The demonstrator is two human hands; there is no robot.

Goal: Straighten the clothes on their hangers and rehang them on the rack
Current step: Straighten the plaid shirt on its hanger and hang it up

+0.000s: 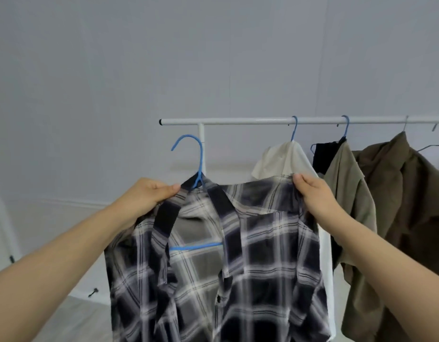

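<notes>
- Left hand (149,193) pinches the plaid shirt (238,267) beside its blue hanger (197,164).
- Right hand (312,193) grips the shirt's other shoulder.
- The hanger's hook is below the rack (238,121).

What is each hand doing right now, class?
Left hand: grips the plaid shirt at its collar, beside the blue hanger.
Right hand: grips the same shirt's shoulder.

White rack rail (238,121) runs across, carrying a cream shirt (282,159) and an olive shirt (346,183) on blue hangers, then a darker olive jacket (406,193) further right.
</notes>
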